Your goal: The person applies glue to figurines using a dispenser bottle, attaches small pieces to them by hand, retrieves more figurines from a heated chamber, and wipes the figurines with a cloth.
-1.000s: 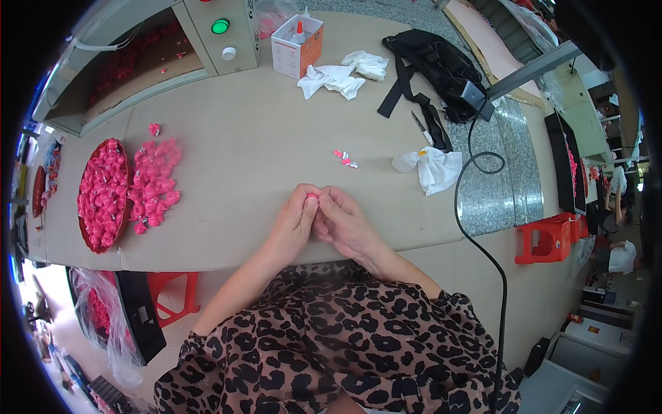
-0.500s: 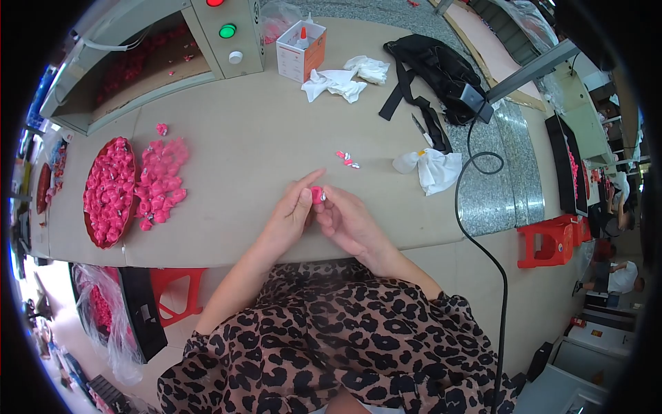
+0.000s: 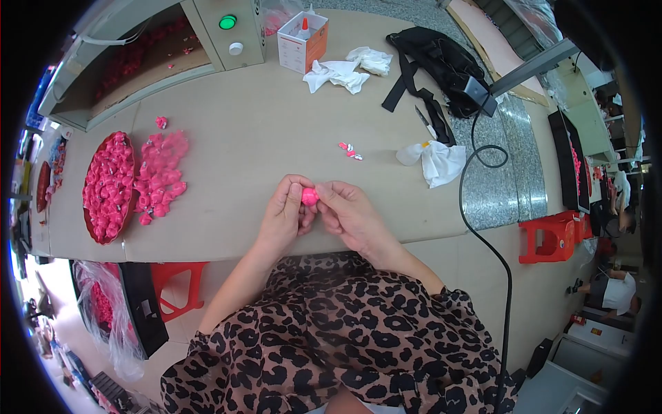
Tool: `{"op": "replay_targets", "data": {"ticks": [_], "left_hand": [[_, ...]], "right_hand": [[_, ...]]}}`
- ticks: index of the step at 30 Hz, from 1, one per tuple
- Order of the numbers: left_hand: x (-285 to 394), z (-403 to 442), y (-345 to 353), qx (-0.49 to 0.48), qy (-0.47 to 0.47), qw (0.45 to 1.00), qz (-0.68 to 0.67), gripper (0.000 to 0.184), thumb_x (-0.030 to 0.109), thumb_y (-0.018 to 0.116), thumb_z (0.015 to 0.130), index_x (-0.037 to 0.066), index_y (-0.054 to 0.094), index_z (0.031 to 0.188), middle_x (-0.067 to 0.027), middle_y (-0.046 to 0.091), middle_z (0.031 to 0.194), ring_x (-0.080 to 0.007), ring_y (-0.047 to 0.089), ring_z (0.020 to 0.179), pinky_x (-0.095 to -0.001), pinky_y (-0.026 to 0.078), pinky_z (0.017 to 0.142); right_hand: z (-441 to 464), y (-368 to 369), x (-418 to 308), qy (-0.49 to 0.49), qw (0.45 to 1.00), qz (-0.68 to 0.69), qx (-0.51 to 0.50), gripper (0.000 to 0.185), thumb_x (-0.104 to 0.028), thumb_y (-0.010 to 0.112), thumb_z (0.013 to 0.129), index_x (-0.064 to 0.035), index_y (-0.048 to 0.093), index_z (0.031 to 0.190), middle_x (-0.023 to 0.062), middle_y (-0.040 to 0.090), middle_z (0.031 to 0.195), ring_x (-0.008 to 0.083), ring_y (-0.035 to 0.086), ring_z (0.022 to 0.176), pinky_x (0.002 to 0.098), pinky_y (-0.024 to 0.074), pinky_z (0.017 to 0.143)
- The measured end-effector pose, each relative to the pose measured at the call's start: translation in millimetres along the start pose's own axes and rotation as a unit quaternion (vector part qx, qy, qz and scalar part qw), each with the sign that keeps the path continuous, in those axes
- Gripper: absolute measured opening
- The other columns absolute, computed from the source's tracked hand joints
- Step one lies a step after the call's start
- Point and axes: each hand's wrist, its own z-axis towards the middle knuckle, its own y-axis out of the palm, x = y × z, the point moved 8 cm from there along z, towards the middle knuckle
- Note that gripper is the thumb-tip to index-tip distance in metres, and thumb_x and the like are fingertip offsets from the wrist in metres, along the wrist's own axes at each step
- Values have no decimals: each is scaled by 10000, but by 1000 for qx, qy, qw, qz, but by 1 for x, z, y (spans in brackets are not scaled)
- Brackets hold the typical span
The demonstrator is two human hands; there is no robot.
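Between the fingertips of both hands is a small, round pink piece (image 3: 310,197), its kind too small to make out. My left hand (image 3: 281,210) pinches it from the left, thumb on the near side. From the right, my right hand (image 3: 350,212) grips it with thumb and fingers. Beyond the hands, several small pink and white bits (image 3: 350,151) lie on the table. Over to the left, a red round tray (image 3: 129,228) is heaped with similar pink pieces, and a loose pile of pink pieces (image 3: 160,172) lies beside it.
A grey machine with a green button (image 3: 227,22) stands at back left. Behind the hands are a box with a glue bottle (image 3: 293,52) and crumpled tissues (image 3: 338,74). A black bag (image 3: 441,62), a knife (image 3: 425,122) and a black cable (image 3: 483,238) lie to the right.
The pink piece has been turned, so its smooth round side shows instead of a silvery part. My left index finger, stretched out before, has curled in onto it.
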Motion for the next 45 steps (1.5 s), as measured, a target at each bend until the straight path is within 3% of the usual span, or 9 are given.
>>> {"op": "replay_targets", "data": {"ticks": [3, 6, 9, 15, 32, 35, 38, 45], "left_hand": [[2, 1, 1, -12, 29, 999, 21, 215, 236, 351, 954, 62, 426, 1056, -38, 526, 822, -71, 429, 579, -178, 339, 467], [16, -3, 6, 16, 122, 959, 256, 194, 91, 498, 887, 22, 459, 1064, -79, 568, 865, -133, 566, 716, -241, 463, 600], [12, -3, -4, 44, 185, 932, 310, 260, -7, 569, 810, 3, 485, 1056, -108, 585, 891, -187, 597, 821, -283, 477, 703], [16, -8, 0, 81, 231, 888, 390, 224, -26, 576, 778, -5, 521, 994, -132, 581, 840, -228, 597, 761, -290, 475, 666], [28, -13, 14, 87, 262, 850, 449, 230, -39, 578, 739, 1, 525, 959, -143, 556, 802, -287, 565, 737, -334, 464, 631], [29, -15, 14, 84, 276, 853, 435, 249, -65, 581, 721, 7, 527, 953, -137, 558, 830, -281, 565, 753, -329, 469, 640], [35, -18, 13, 84, 339, 840, 416, 265, -94, 588, 704, 14, 531, 939, -130, 563, 885, -271, 570, 790, -318, 478, 660], [38, -24, 11, 89, 365, 843, 385, 221, -110, 596, 710, 14, 551, 888, -133, 553, 982, -229, 577, 849, -288, 495, 678]], "right_hand": [[2, -5, 0, -8, 1000, 7, 9, 249, -253, 543, 878, -59, 500, 729, -3, 476, 604, 43, 361, 418, 191, 252, 362], [3, -10, -1, -11, 1000, 24, 13, 245, -241, 540, 881, -66, 490, 716, -6, 468, 598, 42, 357, 418, 193, 246, 364], [3, -8, -3, -36, 999, 20, 8, 227, -213, 524, 890, -67, 480, 721, -10, 456, 587, 39, 348, 416, 191, 239, 367], [2, -11, 0, -98, 995, -12, 20, 176, -162, 491, 905, -65, 476, 759, -21, 451, 584, 23, 341, 421, 177, 239, 368], [-3, -13, 0, -156, 981, -82, 82, 149, -143, 477, 907, -65, 475, 780, -11, 512, 644, 12, 372, 464, 164, 293, 378], [-4, -13, 0, -161, 981, -83, 66, 137, -146, 477, 908, -58, 490, 804, -8, 514, 648, 23, 398, 476, 171, 318, 399], [-1, -8, 2, -127, 991, 32, -25, 129, -149, 477, 909, -49, 504, 833, 0, 517, 656, 40, 425, 493, 180, 346, 429], [-3, -6, 0, -166, 985, -14, -42, 127, -152, 475, 911, -44, 513, 856, 12, 531, 694, 52, 444, 521, 181, 363, 459]]}}
